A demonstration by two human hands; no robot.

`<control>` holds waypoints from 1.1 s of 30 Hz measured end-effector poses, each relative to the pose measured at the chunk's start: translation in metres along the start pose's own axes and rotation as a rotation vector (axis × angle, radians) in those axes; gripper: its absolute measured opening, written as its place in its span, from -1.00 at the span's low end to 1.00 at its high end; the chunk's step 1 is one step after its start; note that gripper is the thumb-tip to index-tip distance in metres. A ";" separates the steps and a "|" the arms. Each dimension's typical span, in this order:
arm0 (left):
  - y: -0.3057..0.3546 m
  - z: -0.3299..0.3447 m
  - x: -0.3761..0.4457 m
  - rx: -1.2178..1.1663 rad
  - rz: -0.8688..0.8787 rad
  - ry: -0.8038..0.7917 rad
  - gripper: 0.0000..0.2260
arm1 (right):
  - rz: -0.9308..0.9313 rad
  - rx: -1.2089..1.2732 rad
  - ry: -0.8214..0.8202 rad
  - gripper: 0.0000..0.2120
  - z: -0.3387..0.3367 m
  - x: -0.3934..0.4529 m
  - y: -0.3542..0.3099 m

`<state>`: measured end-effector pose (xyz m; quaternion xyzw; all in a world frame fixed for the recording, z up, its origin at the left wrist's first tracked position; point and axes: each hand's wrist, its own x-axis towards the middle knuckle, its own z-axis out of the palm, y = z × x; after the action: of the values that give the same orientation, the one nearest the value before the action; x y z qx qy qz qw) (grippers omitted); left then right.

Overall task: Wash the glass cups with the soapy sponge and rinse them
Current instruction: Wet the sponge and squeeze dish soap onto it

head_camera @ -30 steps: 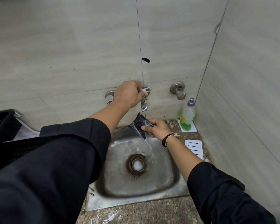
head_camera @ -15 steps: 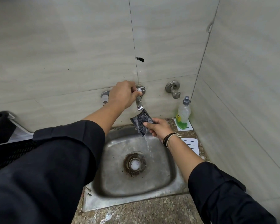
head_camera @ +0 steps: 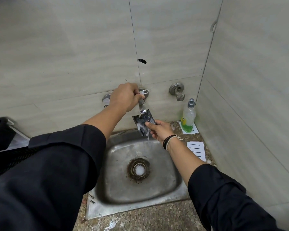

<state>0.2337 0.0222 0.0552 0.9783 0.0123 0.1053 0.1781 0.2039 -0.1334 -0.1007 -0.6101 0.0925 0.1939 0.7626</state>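
Observation:
My right hand [head_camera: 160,130] pinches a dark speckled sponge [head_camera: 144,121] and holds it right under the spout of the wall tap [head_camera: 143,104]. Water and white foam run off the sponge's lower corner into the steel sink [head_camera: 167,180]. My left hand [head_camera: 123,97] is closed around the tap's lever handle, above and left of the sponge. No glass cups are in view.
A dish soap bottle [head_camera: 188,117] with green liquid stands in the back right corner on a white card. Another white card [head_camera: 196,150] lies right of the sink. A second wall valve [head_camera: 178,90] sits right of the tap. A black crate [head_camera: 2,135] is at the far left.
The sponge has stayed under the spout and now shows white foam at its lower edge. Both hands keep their grips; only the camera view shifted slightly.

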 end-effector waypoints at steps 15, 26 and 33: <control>0.001 0.002 -0.002 0.014 0.006 0.005 -0.87 | -0.138 -0.261 -0.014 -0.79 0.024 -0.005 -0.008; 0.000 0.001 -0.004 0.030 0.031 0.020 -0.86 | -0.115 -0.209 0.008 -0.89 0.037 0.006 -0.011; 0.003 0.001 -0.007 0.068 0.030 0.019 -0.88 | -0.081 -0.215 0.005 -0.66 0.048 0.011 -0.012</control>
<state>0.2273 0.0183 0.0539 0.9828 0.0030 0.1167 0.1429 0.2144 -0.0866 -0.0830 -0.6920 0.0484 0.1699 0.6999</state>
